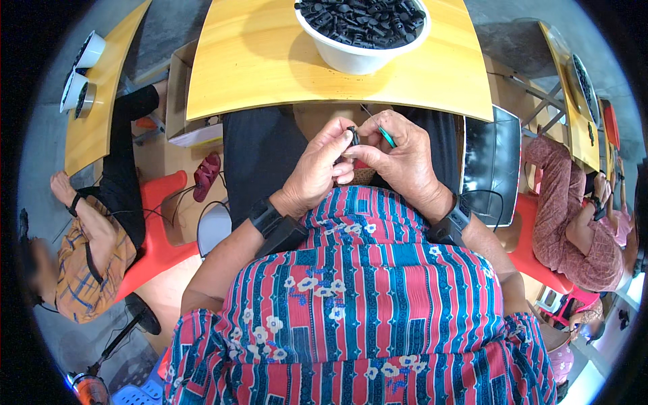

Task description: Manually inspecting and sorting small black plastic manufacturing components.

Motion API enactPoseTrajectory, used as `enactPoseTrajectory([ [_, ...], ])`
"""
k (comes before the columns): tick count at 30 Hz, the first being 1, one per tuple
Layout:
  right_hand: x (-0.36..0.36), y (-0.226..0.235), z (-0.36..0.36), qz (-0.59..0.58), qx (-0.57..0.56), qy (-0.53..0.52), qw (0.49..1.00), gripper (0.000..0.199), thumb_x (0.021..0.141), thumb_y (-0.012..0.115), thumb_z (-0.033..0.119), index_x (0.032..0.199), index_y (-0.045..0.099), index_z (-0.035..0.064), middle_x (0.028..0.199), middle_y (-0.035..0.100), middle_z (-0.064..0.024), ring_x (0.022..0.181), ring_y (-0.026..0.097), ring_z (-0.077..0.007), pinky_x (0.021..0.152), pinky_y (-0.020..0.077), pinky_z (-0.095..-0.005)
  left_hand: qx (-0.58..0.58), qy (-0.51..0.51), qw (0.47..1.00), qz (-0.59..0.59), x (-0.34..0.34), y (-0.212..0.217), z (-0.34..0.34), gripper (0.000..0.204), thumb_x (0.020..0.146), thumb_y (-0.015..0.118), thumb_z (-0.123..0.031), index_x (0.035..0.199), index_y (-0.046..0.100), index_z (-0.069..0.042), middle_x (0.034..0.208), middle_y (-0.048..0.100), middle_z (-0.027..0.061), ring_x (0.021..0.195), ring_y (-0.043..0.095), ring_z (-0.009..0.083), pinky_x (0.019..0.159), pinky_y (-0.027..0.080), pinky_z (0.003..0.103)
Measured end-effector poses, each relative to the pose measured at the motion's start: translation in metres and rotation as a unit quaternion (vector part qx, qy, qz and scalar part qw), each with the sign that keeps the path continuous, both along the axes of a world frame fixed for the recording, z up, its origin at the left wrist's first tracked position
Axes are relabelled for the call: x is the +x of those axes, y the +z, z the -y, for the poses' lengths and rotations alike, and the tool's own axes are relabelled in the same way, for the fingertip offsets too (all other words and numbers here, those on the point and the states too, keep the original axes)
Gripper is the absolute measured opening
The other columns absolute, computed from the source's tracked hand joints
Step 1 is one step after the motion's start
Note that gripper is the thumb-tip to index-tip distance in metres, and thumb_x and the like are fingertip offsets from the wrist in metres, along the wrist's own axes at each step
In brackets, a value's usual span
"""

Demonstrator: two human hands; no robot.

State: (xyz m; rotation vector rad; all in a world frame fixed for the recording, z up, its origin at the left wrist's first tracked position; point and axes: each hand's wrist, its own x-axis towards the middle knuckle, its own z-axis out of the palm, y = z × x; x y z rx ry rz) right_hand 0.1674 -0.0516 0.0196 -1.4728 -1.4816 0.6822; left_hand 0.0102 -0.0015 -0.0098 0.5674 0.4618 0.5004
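Over the lap, just below the table edge (337,108), held a small black part (354,135) pinched between fingertips of left hand (317,169) and right hand (398,162), right also gripping a thin green tool (386,137). Judged barely begun: white bowl (361,40) at twelve o'clock heaped with black pieces. Left little room ahead; seated people at nine and three o'clock.

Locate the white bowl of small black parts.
In the head view, the white bowl sits at top centre on the yellow table, beyond both hands.
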Motion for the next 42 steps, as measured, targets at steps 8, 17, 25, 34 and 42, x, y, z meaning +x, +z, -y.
enactPoseTrajectory([
  [8, -0.001, 0.008, -0.001, 0.061, 0.004, 0.021, 0.998, 0.027, 0.070, 0.076, 0.016, 0.084, 0.057, 0.0046, 0.077, 0.056, -0.0128, 0.072, 0.058, -0.0329, 0.065, 0.0475, -0.0364, -0.014, -0.005, 1.000, 0.014, -0.001, -0.003, -0.001, 0.011, 0.101, 0.042, -0.024, 0.102, 0.047, -0.014, 0.077, 0.040, -0.0052, 0.055, 0.031, 0.0014, 0.051, 0.030, 0.017],
  [17, 0.000, 0.000, 0.003, 0.181, -0.022, 0.098, 0.978, 0.028, 0.090, 0.054, 0.032, 0.089, 0.055, 0.0042, 0.080, 0.058, -0.0161, 0.078, 0.060, -0.0374, 0.067, 0.0470, -0.0454, 0.001, 0.023, 1.000, 0.021, -0.003, -0.005, -0.002, 0.015, 0.101, 0.038, -0.025, 0.094, 0.044, -0.014, 0.076, 0.039, -0.0030, 0.057, 0.033, 0.0036, 0.053, 0.031, 0.019],
  [25, -0.004, 0.009, 0.002, 0.226, -0.025, 0.088, 0.970, 0.027, 0.090, 0.055, 0.032, 0.088, 0.055, 0.0051, 0.080, 0.058, -0.0151, 0.077, 0.060, -0.0355, 0.067, 0.0477, -0.0441, -0.008, 0.035, 0.999, 0.018, -0.002, -0.002, -0.001, 0.016, 0.101, 0.039, -0.027, 0.093, 0.044, -0.015, 0.076, 0.038, -0.0032, 0.057, 0.033, 0.0038, 0.052, 0.032, 0.020],
  [34, -0.006, 0.005, 0.000, 0.252, -0.034, 0.077, 0.964, 0.026, 0.091, 0.054, 0.032, 0.086, 0.054, 0.0062, 0.079, 0.057, -0.0140, 0.077, 0.060, -0.0346, 0.066, 0.0478, -0.0439, -0.026, 0.044, 0.999, 0.015, -0.002, -0.005, -0.001, 0.013, 0.100, 0.040, -0.026, 0.094, 0.045, -0.015, 0.076, 0.039, -0.0031, 0.058, 0.033, 0.0035, 0.053, 0.031, 0.019],
  [42, -0.007, 0.002, -0.001, 0.201, -0.047, 0.064, 0.976, 0.026, 0.094, 0.051, 0.031, 0.084, 0.053, 0.0073, 0.079, 0.058, -0.0139, 0.077, 0.060, -0.0351, 0.065, 0.0475, -0.0441, -0.013, 0.031, 0.999, 0.026, -0.003, -0.007, -0.004, 0.015, 0.101, 0.039, -0.027, 0.093, 0.044, -0.015, 0.075, 0.040, -0.0033, 0.057, 0.034, 0.0035, 0.053, 0.032, 0.019],
])
